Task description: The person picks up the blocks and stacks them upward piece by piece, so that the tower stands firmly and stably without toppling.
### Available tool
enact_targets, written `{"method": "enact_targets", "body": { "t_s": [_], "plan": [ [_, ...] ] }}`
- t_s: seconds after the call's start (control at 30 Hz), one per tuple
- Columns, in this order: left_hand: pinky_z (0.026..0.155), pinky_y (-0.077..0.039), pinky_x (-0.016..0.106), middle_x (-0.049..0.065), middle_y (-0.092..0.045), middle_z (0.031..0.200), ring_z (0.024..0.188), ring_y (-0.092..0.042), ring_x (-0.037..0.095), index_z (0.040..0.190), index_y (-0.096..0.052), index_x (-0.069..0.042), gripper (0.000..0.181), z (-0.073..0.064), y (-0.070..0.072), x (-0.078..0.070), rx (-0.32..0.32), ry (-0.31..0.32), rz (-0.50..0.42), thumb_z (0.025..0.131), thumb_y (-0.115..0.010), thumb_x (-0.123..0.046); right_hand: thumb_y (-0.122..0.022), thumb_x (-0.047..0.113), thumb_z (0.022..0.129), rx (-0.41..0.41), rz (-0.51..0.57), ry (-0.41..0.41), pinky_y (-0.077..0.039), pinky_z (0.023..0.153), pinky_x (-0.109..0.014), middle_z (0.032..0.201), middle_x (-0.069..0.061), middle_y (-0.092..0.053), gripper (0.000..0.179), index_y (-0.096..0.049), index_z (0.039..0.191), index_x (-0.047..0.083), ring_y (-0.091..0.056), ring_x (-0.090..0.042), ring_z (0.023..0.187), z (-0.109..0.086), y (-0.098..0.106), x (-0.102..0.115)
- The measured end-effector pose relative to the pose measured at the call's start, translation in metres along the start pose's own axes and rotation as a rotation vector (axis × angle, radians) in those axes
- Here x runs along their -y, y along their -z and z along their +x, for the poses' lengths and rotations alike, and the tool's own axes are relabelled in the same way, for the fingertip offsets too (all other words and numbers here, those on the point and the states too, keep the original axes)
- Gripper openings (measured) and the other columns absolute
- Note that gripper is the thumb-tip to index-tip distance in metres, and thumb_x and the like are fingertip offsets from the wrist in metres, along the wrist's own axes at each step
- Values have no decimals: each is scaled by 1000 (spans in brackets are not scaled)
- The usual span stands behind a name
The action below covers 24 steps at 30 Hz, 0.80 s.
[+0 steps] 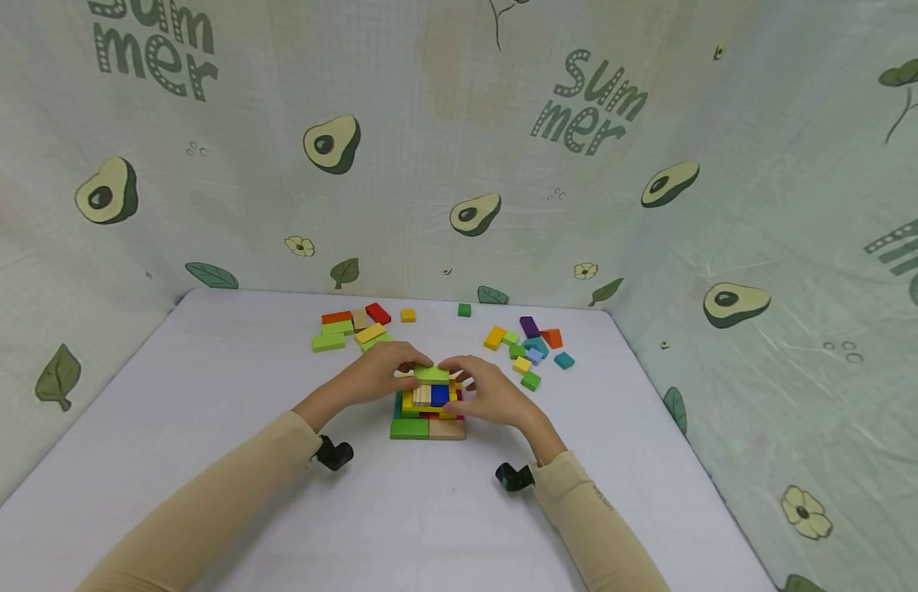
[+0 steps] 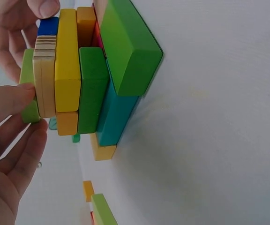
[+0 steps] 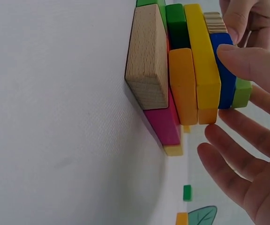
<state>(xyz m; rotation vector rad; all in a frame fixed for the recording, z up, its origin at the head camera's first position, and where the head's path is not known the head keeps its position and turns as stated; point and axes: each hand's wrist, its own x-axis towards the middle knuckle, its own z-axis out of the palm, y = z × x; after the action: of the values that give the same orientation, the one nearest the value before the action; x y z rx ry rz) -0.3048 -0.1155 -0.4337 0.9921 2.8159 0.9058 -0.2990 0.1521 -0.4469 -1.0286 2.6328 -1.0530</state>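
A tiered stack of wooden blocks stands on the table, with a green block (image 1: 409, 428) and a plain wood block (image 1: 447, 429) at its front base. On top lies a light green block (image 1: 432, 375), above ridged plain wood (image 1: 422, 395) and a blue block (image 1: 440, 395). My left hand (image 1: 377, 372) pinches the light green block at its left end, thumb in front and fingers behind. At the right side, my right hand (image 1: 492, 391) holds the blue block, its thumb on the front face and fingertips at the back. A yellow block (image 2: 67, 61) lies under these two.
Behind the stack to the left lie loose blocks, among them a red block (image 1: 378, 313) and a light green one (image 1: 329, 342). Back right is another scattered group with a purple block (image 1: 529, 326). A printed cloth (image 1: 399, 263) hangs behind the white table (image 1: 429, 526).
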Motion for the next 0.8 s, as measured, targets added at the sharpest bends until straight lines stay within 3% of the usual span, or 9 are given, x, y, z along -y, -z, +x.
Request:
{"method": "enact_targets", "body": {
  "t_s": [0.8],
  "plan": [
    [95, -60, 34, -1, -73, 121, 105, -65, 15, 134, -74, -16, 35, -1, 1, -5, 21, 16, 2, 99, -78, -19, -85, 25, 93, 9, -27, 18, -57, 104, -44, 142, -2, -64, 59, -59, 146, 16, -64, -24, 122, -2, 0, 2]
  ]
}}
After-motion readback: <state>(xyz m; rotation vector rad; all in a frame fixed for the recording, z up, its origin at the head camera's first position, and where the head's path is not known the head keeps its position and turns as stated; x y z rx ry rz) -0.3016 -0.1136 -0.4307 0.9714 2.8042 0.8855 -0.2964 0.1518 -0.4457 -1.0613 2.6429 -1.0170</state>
